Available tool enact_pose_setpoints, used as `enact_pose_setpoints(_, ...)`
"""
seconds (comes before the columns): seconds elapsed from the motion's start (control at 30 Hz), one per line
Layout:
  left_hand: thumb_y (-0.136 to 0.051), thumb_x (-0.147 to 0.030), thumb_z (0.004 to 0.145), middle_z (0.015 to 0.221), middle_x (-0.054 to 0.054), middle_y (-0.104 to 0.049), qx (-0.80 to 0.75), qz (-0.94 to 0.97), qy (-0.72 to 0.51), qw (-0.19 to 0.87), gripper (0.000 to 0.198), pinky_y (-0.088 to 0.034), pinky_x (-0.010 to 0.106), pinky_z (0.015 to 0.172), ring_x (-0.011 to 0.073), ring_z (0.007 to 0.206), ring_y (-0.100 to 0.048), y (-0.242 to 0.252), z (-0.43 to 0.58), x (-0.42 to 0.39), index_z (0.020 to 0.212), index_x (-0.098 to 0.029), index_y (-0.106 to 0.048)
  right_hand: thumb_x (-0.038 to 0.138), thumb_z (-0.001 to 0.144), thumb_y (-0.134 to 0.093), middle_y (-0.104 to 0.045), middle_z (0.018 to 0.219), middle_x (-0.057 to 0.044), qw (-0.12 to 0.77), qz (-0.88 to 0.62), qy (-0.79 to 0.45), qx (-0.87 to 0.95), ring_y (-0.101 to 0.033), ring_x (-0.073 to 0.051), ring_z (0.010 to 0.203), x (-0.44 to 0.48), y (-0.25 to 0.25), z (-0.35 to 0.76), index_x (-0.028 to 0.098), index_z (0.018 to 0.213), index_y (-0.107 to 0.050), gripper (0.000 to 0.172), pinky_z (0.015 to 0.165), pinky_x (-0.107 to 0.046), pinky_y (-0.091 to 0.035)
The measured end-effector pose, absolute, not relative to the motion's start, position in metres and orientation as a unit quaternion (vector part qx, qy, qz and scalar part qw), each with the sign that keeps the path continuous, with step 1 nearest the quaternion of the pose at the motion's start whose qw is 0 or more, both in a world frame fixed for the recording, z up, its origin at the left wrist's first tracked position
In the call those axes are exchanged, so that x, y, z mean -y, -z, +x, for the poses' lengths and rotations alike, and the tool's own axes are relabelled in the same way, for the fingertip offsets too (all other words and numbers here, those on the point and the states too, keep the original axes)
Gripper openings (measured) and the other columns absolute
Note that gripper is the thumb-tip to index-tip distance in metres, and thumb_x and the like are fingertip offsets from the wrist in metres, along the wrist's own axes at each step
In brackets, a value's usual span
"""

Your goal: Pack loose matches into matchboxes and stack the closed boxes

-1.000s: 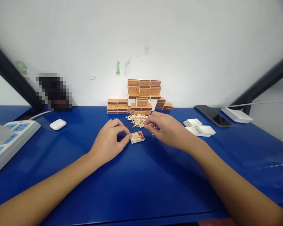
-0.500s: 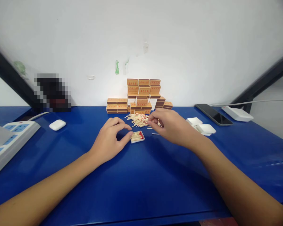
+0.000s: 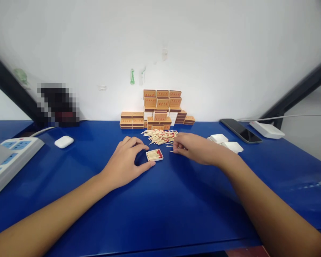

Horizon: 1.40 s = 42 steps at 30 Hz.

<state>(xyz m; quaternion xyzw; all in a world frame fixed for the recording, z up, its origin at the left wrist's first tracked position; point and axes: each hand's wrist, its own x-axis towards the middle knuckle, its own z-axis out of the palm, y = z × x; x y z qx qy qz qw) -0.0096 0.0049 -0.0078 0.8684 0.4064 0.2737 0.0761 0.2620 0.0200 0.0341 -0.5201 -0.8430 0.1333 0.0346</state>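
My left hand rests on the blue table with thumb and index finger spread around the left end of a small white matchbox tray. The thumb lies by the tray's near edge, the index finger by its far edge; whether they touch it I cannot tell. Matches with red heads lie side by side in the tray. To the right, my right hand pinches a single matchstick close to the table, its other end hidden by the fingers. A loose heap of matches lies just behind.
Stacked matchboxes stand against the wall behind the heap. White cases and a dark phone lie to the right. A white earphone case and a power strip are on the left.
My left thumb has shifted from the tray's left end to its near edge, opening the hand wider. My right hand has moved slightly right and nearer, closing on the loose matchstick.
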Motion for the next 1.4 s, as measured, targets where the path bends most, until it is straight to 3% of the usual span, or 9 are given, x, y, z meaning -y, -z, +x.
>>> enact_pose_setpoints(0.17,-0.074,-0.049,0.093,0.115,0.006,-0.068,-0.402,0.871,-0.272,0.075,0.03,-0.048,0.049,0.101,0.0286,0.114,-0.057,0.009,-0.007,-0.003,0.111,-0.024,-0.075,0.014,0.103,-0.052,-0.064,0.105,-0.009,0.123,-0.461,-0.047,0.877,-0.059,-0.019,0.087,-0.008,-0.028,0.232,0.017,0.095,-0.062,0.014,0.075,-0.03,-0.044)
enact_pose_setpoints(0.3,-0.074,-0.049,0.092,0.116,0.007,-0.068,-0.395,0.878,-0.261,0.078,0.031,-0.049,0.05,0.099,0.0288,0.111,-0.057,0.008,-0.005,-0.001,0.11,-0.023,-0.075,0.007,0.1,-0.051,-0.064,0.102,-0.01,0.109,-0.436,0.008,0.893,-0.059,-0.02,0.088,-0.001,-0.019,0.21,0.016,0.093,-0.063,0.017,0.074,-0.031,-0.043)
enact_pose_setpoints(0.53,-0.075,-0.047,0.092,0.113,0.006,-0.069,-0.387,0.873,-0.285,0.085,0.029,-0.049,0.049,0.099,0.0285,0.112,-0.058,0.008,-0.007,-0.002,0.11,-0.025,-0.075,0.024,0.105,-0.049,-0.065,0.1,-0.009,0.223,-0.458,0.006,0.86,-0.059,-0.02,0.083,-0.013,-0.033,0.238,0.018,0.097,-0.065,0.018,0.073,-0.032,-0.044)
enact_pose_setpoints(0.73,-0.075,-0.046,0.093,0.11,0.005,-0.07,-0.387,0.871,-0.286,0.102,0.028,-0.05,0.048,0.098,0.0272,0.108,-0.059,0.008,-0.009,-0.003,0.11,-0.025,-0.075,0.027,0.094,-0.062,-0.064,0.076,-0.003,0.203,-0.572,0.033,0.794,-0.054,-0.017,0.066,-0.028,-0.063,0.303,0.02,0.084,-0.068,0.014,0.063,-0.032,-0.037)
enact_pose_setpoints(0.83,-0.075,-0.047,0.093,0.108,0.005,-0.071,-0.383,0.868,-0.296,0.114,0.03,-0.05,0.047,0.097,0.0264,0.106,-0.059,0.006,-0.008,-0.002,0.112,-0.024,-0.074,0.034,0.094,-0.063,-0.061,0.066,0.0,0.218,-0.585,-0.031,0.781,-0.052,-0.016,0.06,-0.026,-0.066,0.309,0.02,0.082,-0.071,0.019,0.059,-0.031,-0.036)
enact_pose_setpoints(0.97,-0.077,-0.046,0.092,0.109,0.005,-0.073,-0.372,0.851,-0.349,0.12,0.033,-0.052,0.044,0.096,0.0251,0.105,-0.061,0.003,-0.007,-0.002,0.115,-0.023,-0.073,0.03,0.097,-0.06,-0.064,0.07,0.0,0.189,-0.496,-0.134,0.837,-0.053,-0.015,0.063,-0.019,-0.052,0.274,0.02,0.079,-0.069,0.022,0.06,-0.03,-0.037)
enact_pose_setpoints(1.1,-0.079,-0.046,0.09,0.108,0.005,-0.075,-0.386,0.844,-0.351,0.121,0.034,-0.053,0.044,0.094,0.0257,0.104,-0.062,0.005,-0.008,-0.004,0.114,-0.023,-0.074,0.025,0.098,-0.059,-0.06,0.071,0.001,0.224,-0.465,-0.101,0.85,-0.05,-0.014,0.064,-0.013,-0.038,0.243,0.02,0.076,-0.062,0.023,0.062,-0.029,-0.034)
enact_pose_setpoints(1.4,-0.081,-0.047,0.088,0.101,0.004,-0.075,-0.403,0.853,-0.307,0.127,0.031,-0.053,0.044,0.089,0.0264,0.099,-0.063,0.011,-0.01,-0.007,0.109,-0.025,-0.077,0.008,0.092,-0.062,-0.061,0.077,0.0,0.22,-0.437,-0.103,0.866,-0.053,-0.015,0.073,-0.011,-0.021,0.233,0.019,0.082,-0.066,0.015,0.068,-0.028,-0.037)
